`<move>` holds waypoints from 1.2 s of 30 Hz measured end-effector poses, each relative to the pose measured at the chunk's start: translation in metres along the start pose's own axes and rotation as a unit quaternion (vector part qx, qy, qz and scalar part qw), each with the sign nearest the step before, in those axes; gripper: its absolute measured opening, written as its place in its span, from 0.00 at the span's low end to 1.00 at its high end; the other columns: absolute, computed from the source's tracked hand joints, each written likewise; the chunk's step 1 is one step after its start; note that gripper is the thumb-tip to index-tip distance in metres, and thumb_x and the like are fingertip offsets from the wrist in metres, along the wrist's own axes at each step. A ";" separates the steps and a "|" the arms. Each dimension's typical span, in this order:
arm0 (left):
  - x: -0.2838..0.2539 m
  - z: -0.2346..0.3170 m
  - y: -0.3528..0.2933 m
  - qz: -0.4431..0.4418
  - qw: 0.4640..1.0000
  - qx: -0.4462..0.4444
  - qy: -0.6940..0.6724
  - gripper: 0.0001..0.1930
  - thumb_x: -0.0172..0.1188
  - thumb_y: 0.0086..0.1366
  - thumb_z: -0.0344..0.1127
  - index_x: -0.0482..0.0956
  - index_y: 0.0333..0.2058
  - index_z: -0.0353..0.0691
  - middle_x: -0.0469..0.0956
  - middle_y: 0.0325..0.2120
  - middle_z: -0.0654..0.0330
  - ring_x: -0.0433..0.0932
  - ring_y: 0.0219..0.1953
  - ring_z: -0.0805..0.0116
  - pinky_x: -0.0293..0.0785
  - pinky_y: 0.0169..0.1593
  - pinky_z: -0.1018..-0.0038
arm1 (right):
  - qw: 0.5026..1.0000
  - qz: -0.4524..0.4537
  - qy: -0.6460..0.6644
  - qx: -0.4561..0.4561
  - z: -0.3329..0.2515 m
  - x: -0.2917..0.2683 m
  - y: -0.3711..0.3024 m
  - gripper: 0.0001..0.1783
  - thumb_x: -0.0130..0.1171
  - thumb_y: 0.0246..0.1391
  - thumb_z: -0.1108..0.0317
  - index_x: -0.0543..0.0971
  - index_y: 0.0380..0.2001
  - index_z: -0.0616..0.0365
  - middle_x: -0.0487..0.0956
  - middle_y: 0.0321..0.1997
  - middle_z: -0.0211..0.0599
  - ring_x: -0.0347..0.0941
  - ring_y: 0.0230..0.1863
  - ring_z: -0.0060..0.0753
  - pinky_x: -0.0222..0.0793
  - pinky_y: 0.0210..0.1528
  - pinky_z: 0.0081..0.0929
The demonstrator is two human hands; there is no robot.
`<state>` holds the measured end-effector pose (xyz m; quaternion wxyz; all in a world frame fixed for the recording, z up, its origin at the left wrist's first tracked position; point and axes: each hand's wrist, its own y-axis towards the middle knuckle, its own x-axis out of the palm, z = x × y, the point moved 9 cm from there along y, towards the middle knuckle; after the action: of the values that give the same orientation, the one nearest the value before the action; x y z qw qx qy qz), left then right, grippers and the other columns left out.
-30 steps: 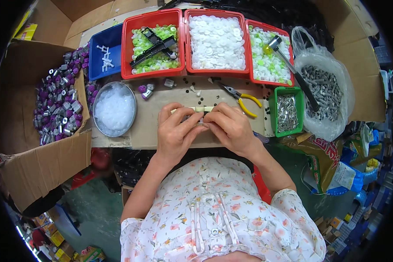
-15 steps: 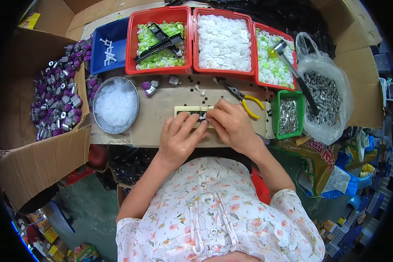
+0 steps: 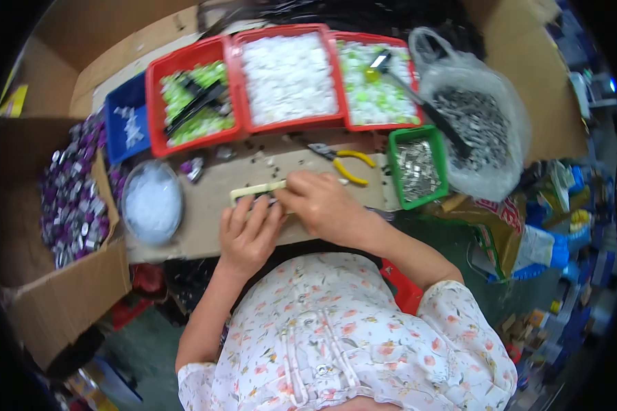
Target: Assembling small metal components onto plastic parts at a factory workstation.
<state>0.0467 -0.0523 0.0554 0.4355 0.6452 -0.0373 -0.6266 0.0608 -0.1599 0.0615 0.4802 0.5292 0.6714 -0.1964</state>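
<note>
Free cardboard (image 3: pixel 202 220) beside bowl (image 3: pixel 152 240), forward obstacle: pliers (image 3: pixel 330 154)

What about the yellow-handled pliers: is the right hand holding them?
No, the pliers lie on the tabletop, just beyond the right hand.

There were two hands, one left hand (image 3: pixel 249 236) and one right hand (image 3: pixel 324 207), with one cream case (image 3: pixel 249 190) at their fingers. Bins numbered five: three red bins (image 3: pixel 295 123), one blue bin (image 3: pixel 137 103) and one green bin (image 3: pixel 421 200). Tools numbered two: one hammer (image 3: pixel 440 122) and one pair of pliers (image 3: pixel 330 154). There was one round bowl (image 3: pixel 151 242), one clear bag (image 3: pixel 485 186) and, at the left, one open carton (image 3: pixel 68 301). At least two black strips (image 3: pixel 200 106) lay in one red bin. The purple-and-silver knobs (image 3: pixel 72 198) in the carton, the white discs (image 3: pixel 291 79), the green discs (image 3: pixel 216 72), the grey plugs (image 3: pixel 473 120) in the bag and the metal pins (image 3: pixel 418 171) were too many and too blurred to count.
</note>
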 end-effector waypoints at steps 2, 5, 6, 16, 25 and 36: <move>0.003 0.000 -0.001 0.001 1.000 0.009 -0.009 0.14 0.69 0.54 0.34 0.82 0.39 0.41 0.77 0.44 0.59 0.73 0.47 0.59 0.66 0.45 0.62 | 1.000 -0.004 -0.017 0.000 0.002 0.003 0.000 0.16 0.59 0.47 0.69 0.77 0.42 0.57 0.69 0.34 0.34 0.71 0.41 0.36 0.63 0.37 0.34; 0.001 0.000 -0.003 0.002 1.000 0.001 -0.016 0.14 0.71 0.52 0.33 0.82 0.39 0.41 0.77 0.43 0.59 0.73 0.48 0.57 0.66 0.45 0.62 | 0.998 -0.008 -0.058 -0.022 -0.007 0.001 0.000 0.16 0.59 0.47 0.67 0.77 0.42 0.57 0.69 0.35 0.34 0.71 0.42 0.34 0.63 0.38 0.34; 0.001 0.000 -0.002 0.003 1.000 -0.006 -0.020 0.14 0.71 0.52 0.33 0.82 0.39 0.41 0.77 0.43 0.59 0.73 0.48 0.57 0.66 0.45 0.62 | 0.999 -0.009 -0.036 -0.019 -0.007 -0.001 -0.001 0.17 0.59 0.47 0.68 0.77 0.42 0.58 0.70 0.35 0.34 0.71 0.42 0.35 0.64 0.38 0.34; 0.000 -0.010 0.005 -0.009 0.997 -0.038 -0.061 0.14 0.71 0.49 0.28 0.82 0.37 0.40 0.76 0.41 0.57 0.71 0.47 0.52 0.68 0.48 0.61 | 0.940 0.240 -0.142 0.195 0.113 -0.164 -0.058 0.05 0.59 0.52 0.78 0.80 0.33 0.63 0.77 0.34 0.43 0.76 0.34 0.44 0.71 0.35 0.34; -0.035 -0.038 0.027 0.002 0.992 -0.090 -0.089 0.14 0.71 0.49 0.30 0.83 0.37 0.41 0.76 0.41 0.56 0.72 0.47 0.52 0.69 0.46 0.60 | 0.910 0.066 -0.301 0.278 0.237 -0.197 -0.118 0.12 0.55 0.47 0.81 0.81 0.36 0.60 0.73 0.37 0.51 0.73 0.40 0.56 0.68 0.41 0.45; -0.084 -0.229 0.037 -0.003 0.975 -0.215 0.064 0.09 0.60 0.53 0.21 0.85 0.33 0.37 0.79 0.34 0.54 0.73 0.39 0.53 0.71 0.44 0.62 | 0.922 -0.031 -0.323 0.209 0.240 -0.190 -0.093 0.04 0.53 0.47 0.78 0.70 0.29 0.63 0.72 0.31 0.51 0.71 0.36 0.58 0.64 0.37 0.48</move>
<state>0.2396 0.0928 0.1056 0.5633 0.5758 0.1284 -0.5785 0.0780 -0.4785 0.0898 0.5432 0.5039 0.4394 -0.5079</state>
